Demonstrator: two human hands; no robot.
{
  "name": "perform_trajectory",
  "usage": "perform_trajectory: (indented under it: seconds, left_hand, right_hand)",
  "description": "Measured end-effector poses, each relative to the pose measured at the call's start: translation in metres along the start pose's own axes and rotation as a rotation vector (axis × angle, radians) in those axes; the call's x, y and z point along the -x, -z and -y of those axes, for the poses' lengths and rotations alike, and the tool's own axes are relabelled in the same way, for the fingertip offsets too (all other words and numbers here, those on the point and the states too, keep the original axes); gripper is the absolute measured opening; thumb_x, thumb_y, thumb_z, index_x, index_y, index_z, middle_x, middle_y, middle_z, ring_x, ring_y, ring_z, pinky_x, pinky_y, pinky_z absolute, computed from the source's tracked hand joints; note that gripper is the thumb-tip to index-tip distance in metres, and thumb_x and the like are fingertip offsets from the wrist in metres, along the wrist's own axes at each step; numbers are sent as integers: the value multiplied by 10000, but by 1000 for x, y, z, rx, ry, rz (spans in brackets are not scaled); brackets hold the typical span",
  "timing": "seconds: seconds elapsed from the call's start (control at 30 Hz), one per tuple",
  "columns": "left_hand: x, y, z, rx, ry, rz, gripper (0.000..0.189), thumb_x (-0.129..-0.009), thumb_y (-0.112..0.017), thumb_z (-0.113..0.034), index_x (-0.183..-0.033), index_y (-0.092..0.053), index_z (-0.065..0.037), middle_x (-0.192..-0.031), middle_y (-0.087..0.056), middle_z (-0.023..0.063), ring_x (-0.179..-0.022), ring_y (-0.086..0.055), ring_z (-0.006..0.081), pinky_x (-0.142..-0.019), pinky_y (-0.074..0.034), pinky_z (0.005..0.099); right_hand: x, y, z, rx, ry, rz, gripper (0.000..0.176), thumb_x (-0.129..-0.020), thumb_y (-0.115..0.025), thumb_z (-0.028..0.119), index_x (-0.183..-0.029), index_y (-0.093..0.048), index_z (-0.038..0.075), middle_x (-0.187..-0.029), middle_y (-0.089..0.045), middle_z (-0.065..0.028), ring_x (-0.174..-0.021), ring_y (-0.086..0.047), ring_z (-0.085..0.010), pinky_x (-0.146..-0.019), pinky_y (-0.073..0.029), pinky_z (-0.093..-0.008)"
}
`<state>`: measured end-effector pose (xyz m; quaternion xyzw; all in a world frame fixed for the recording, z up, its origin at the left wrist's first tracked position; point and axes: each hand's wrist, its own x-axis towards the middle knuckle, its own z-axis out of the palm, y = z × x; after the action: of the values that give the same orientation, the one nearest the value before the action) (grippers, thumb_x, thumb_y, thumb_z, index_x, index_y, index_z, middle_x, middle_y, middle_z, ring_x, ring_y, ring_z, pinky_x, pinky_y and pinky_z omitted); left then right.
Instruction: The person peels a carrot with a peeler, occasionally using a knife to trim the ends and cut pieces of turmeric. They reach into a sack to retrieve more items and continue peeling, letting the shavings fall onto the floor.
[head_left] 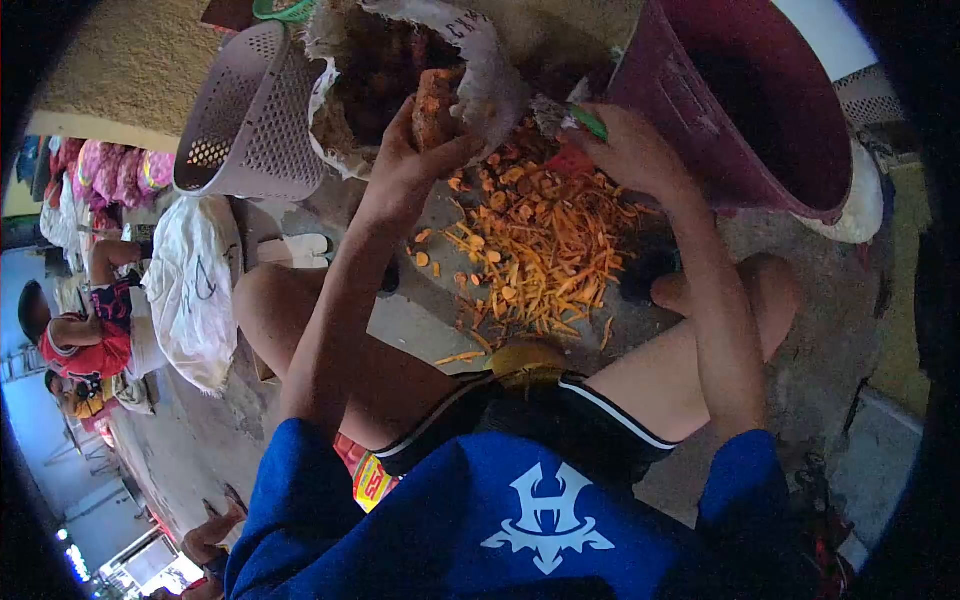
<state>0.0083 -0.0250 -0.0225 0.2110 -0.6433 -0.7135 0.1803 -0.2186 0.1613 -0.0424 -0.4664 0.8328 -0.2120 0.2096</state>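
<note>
My left hand [425, 155] is raised at the mouth of an open white sack [480, 60], fingers wrapped round a thick, dirt-covered carrot [435, 108]. To the right, my right hand [640, 150] grips a small green-handled tool [590, 122], whose working end I cannot make out. Below both hands, a heap of orange carrot peelings [545, 265] and cut-off carrot ends [495, 200] spreads over the floor between my legs. The inside of the sack is dark, with brownish lumps showing.
A large maroon tub [650, 100] leans at the right. On the left stand a pale perforated basket [265, 120] and a full white sack [195, 290]. A person in a red top [90, 345] sits farther left, near pink net bags [115, 175]. Pale slippers [293, 250] lie nearby.
</note>
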Motion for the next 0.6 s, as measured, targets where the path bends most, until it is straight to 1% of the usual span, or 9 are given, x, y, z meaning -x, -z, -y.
perform_trajectory:
  seconds: [0.07,0.1,0.17,0.3,0.37,0.4,0.47,0.53,0.6]
  left_hand:
    - [1,-10,-1,-14,2,2,515,-872,-773,-140,-1300,-506,-37,-1079,-642,44,-959,-634,152,-874,-517,310]
    - [2,-14,-3,-16,6,14,500,-873,-762,-117,-1298,-512,-34,-1080,-653,53,-964,-640,144,-863,-521,302]
    - [4,-20,-4,-16,12,29,485,-874,-750,-93,-1296,-519,-30,-1082,-664,62,-969,-646,137,-852,-525,294]
    - [4,-26,5,-39,-81,65,544,-862,-752,-87,-1341,-505,-15,-1132,-672,81,-1010,-651,133,-855,-536,304]
    - [3,-26,8,-11,-125,71,582,-856,-759,-100,-1366,-492,-10,-1140,-672,86,-1019,-650,136,-853,-539,310]
    - [3,-24,8,-12,-100,55,606,-853,-761,-106,-1380,-480,-4,-1139,-673,92,-1008,-653,140,-856,-538,309]
    - [1,-21,11,-15,-78,35,630,-849,-763,-112,-1394,-468,2,-1139,-673,98,-996,-657,145,-859,-537,308]
    - [0,-19,18,-120,-109,-103,627,-850,-740,-92,-1402,-461,11,-1142,-677,118,-994,-664,153,-858,-542,297]
    - [3,-19,8,-160,-100,-63,612,-853,-727,-85,-1396,-465,18,-1150,-680,120,-1007,-666,159,-863,-544,299]
  right_hand:
    - [9,-5,23,-12,217,-155,412,-926,-693,350,-1098,-629,-19,-923,-679,-233,-882,-680,-385,-769,-513,-471]
    - [14,-4,33,-8,210,-151,412,-926,-693,350,-1098,-629,-19,-923,-679,-233,-882,-680,-385,-769,-513,-471]
    - [22,-4,50,66,353,-152,398,-874,-723,253,-1140,-624,-27,-987,-685,-243,-967,-670,-408,-841,-529,-483]
    - [10,-18,50,152,380,-98,418,-835,-718,181,-1188,-615,-18,-1002,-685,-239,-975,-669,-405,-882,-534,-484]
    - [7,-18,51,211,308,-1,440,-807,-715,144,-1195,-603,-29,-997,-681,-247,-974,-668,-409,-888,-531,-480]
    - [8,-18,52,211,310,1,440,-807,-715,144,-1195,-603,-29,-997,-681,-247,-974,-668,-409,-888,-531,-480]
    - [9,-19,54,190,354,-81,417,-807,-719,147,-1166,-605,-31,-991,-679,-246,-962,-667,-411,-881,-533,-481]
    - [7,-20,57,209,338,-64,421,-810,-727,153,-1170,-605,-28,-994,-679,-246,-967,-668,-407,-877,-533,-483]
    - [5,-21,58,232,314,-47,425,-814,-736,159,-1175,-606,-24,-997,-679,-246,-972,-668,-403,-873,-534,-484]
